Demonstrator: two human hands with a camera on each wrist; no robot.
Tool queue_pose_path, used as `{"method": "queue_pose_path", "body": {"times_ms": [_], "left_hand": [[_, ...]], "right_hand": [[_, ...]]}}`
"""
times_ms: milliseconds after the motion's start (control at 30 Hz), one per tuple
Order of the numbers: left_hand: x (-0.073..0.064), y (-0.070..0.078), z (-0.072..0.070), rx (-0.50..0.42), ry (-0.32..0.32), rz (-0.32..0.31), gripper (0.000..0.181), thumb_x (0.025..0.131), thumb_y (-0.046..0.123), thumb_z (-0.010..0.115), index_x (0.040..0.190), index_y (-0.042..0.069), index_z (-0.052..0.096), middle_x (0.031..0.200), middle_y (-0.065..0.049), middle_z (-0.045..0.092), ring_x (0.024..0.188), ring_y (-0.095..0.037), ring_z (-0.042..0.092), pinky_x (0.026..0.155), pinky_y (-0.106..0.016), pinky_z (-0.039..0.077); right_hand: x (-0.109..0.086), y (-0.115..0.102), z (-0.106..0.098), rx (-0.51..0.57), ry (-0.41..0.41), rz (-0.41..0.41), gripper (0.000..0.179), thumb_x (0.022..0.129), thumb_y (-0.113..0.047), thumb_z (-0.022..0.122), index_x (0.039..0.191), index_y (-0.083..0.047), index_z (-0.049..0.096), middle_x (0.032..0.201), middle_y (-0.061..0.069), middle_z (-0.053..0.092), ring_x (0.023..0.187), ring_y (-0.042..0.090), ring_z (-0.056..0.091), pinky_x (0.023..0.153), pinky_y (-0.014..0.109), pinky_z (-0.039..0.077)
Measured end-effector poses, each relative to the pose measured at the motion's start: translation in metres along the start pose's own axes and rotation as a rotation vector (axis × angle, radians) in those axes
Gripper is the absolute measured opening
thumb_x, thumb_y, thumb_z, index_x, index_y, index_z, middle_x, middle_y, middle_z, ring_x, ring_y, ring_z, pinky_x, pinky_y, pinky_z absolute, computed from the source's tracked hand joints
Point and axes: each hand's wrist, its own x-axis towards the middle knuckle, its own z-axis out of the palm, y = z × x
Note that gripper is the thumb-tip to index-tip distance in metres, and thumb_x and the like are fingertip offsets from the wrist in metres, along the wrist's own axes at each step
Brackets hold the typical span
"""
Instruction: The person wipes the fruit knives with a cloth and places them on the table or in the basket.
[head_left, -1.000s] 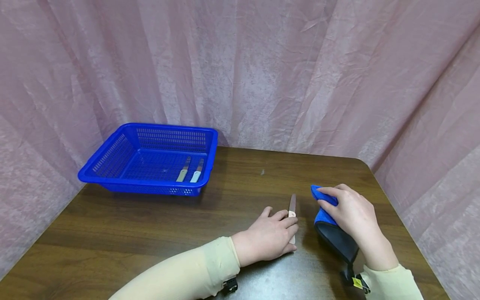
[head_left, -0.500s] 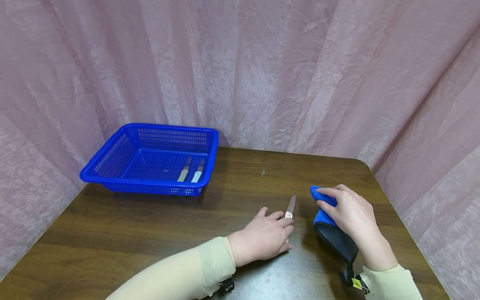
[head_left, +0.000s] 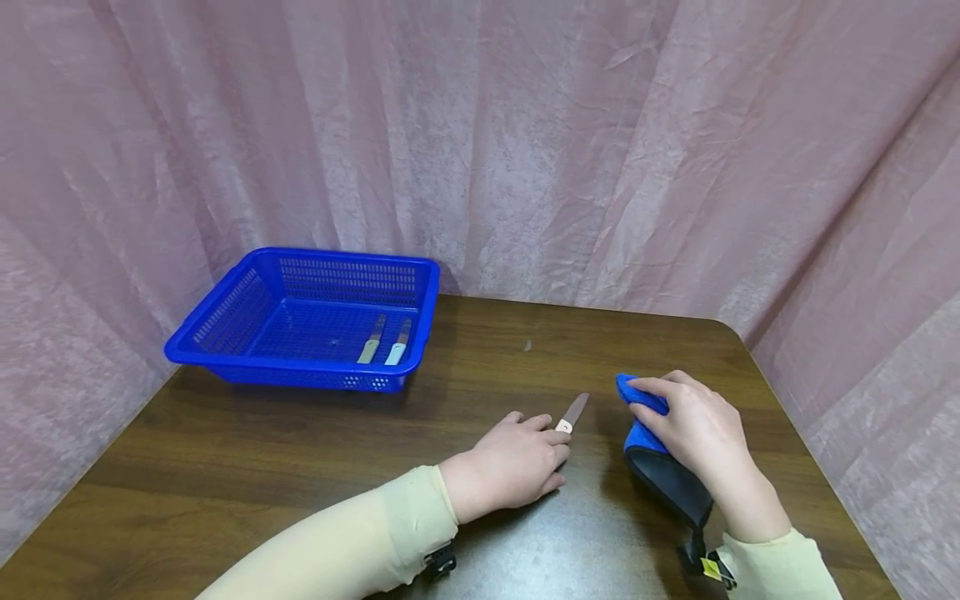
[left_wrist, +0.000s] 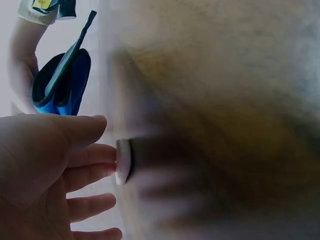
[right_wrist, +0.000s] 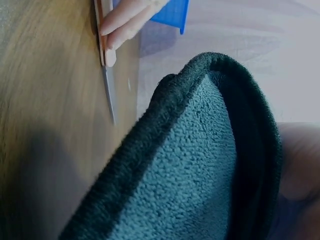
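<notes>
cloth near knife, 1 basket, curtain behind

There are three knives, one basket, one cloth.

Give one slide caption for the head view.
Left fingers on a knife, right fingers gripping blue-and-black cloth, two knives in a blue basket.
</notes>
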Motion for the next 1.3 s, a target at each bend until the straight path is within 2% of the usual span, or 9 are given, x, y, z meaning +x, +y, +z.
{"method": "queue_pose_path", "body": {"times_ms": [100, 200, 300, 400, 533, 633, 933, 1200, 1300], "left_hand": [[0.003, -0.001, 0.000, 0.027, 0.073, -0.031, 0.027, 0.108, 0.050, 0.069, 0.120, 0.028, 0.079, 0.129, 0.015, 0.074, 0.123, -0.014, 0.068, 0.090, -0.033, 0.055], [0.006, 0.000, 0.003, 0.056, 0.141, -0.102, 0.024, 0.107, 0.046, 0.072, 0.115, 0.025, 0.079, 0.112, 0.011, 0.076, 0.100, -0.014, 0.072, 0.075, -0.029, 0.056], [0.009, 0.001, 0.005, 0.079, 0.160, -0.177, 0.023, 0.105, 0.046, 0.074, 0.110, 0.023, 0.078, 0.098, 0.007, 0.072, 0.084, -0.015, 0.068, 0.063, -0.029, 0.053], [0.012, 0.002, 0.006, 0.093, 0.149, -0.226, 0.028, 0.103, 0.049, 0.075, 0.105, 0.022, 0.076, 0.091, 0.005, 0.068, 0.078, -0.016, 0.065, 0.059, -0.029, 0.051], [0.016, 0.003, 0.006, 0.092, 0.097, -0.259, 0.036, 0.101, 0.056, 0.076, 0.102, 0.020, 0.072, 0.087, 0.004, 0.068, 0.076, -0.017, 0.066, 0.059, -0.031, 0.053], [0.018, 0.003, 0.005, 0.085, 0.071, -0.277, 0.039, 0.100, 0.059, 0.077, 0.100, 0.020, 0.071, 0.085, 0.003, 0.069, 0.075, -0.017, 0.067, 0.060, -0.032, 0.054], [0.023, 0.007, 0.002, 0.074, 0.047, -0.305, 0.045, 0.095, 0.067, 0.077, 0.096, 0.023, 0.074, 0.082, 0.005, 0.070, 0.073, -0.016, 0.067, 0.059, -0.034, 0.052], [0.030, 0.010, 0.005, 0.062, 0.006, -0.295, 0.039, 0.096, 0.062, 0.080, 0.091, 0.024, 0.073, 0.080, 0.007, 0.072, 0.073, -0.010, 0.071, 0.058, -0.034, 0.053], [0.032, 0.010, 0.006, 0.061, 0.001, -0.301, 0.034, 0.097, 0.053, 0.081, 0.087, 0.023, 0.070, 0.076, 0.009, 0.070, 0.069, -0.008, 0.068, 0.056, -0.033, 0.052]], "right_hand": [[0.001, -0.002, 0.000, -0.002, 0.009, -0.006, 0.038, 0.098, -0.028, 0.085, 0.134, -0.018, 0.081, 0.123, 0.019, 0.074, 0.091, 0.040, 0.072, 0.066, 0.052, 0.056], [0.002, -0.004, 0.000, -0.003, 0.019, -0.014, 0.037, 0.097, -0.028, 0.085, 0.133, -0.018, 0.081, 0.122, 0.019, 0.074, 0.091, 0.041, 0.072, 0.066, 0.052, 0.056], [0.000, -0.005, 0.000, -0.006, 0.019, -0.013, 0.037, 0.097, -0.028, 0.085, 0.133, -0.017, 0.081, 0.122, 0.019, 0.074, 0.092, 0.042, 0.072, 0.068, 0.054, 0.057], [-0.002, -0.004, 0.001, -0.008, 0.020, -0.009, 0.038, 0.097, -0.027, 0.085, 0.133, -0.018, 0.081, 0.121, 0.018, 0.075, 0.094, 0.042, 0.072, 0.069, 0.055, 0.056], [-0.003, -0.003, 0.002, -0.006, 0.025, -0.013, 0.038, 0.097, -0.027, 0.085, 0.133, -0.018, 0.081, 0.120, 0.018, 0.075, 0.094, 0.041, 0.072, 0.070, 0.055, 0.056], [-0.002, -0.003, 0.002, -0.003, 0.028, -0.015, 0.038, 0.097, -0.027, 0.085, 0.133, -0.018, 0.081, 0.120, 0.018, 0.075, 0.092, 0.041, 0.072, 0.069, 0.055, 0.056], [0.001, -0.003, 0.002, -0.005, 0.024, -0.020, 0.038, 0.097, -0.027, 0.086, 0.133, -0.018, 0.081, 0.119, 0.018, 0.075, 0.090, 0.039, 0.071, 0.068, 0.054, 0.056], [0.001, 0.000, 0.002, -0.007, 0.007, 0.001, 0.040, 0.097, -0.029, 0.085, 0.135, -0.018, 0.080, 0.124, 0.021, 0.074, 0.094, 0.044, 0.072, 0.068, 0.055, 0.056], [0.001, 0.000, 0.002, -0.010, 0.011, 0.000, 0.039, 0.097, -0.028, 0.085, 0.134, -0.018, 0.081, 0.124, 0.020, 0.074, 0.094, 0.044, 0.072, 0.068, 0.055, 0.056]]}}
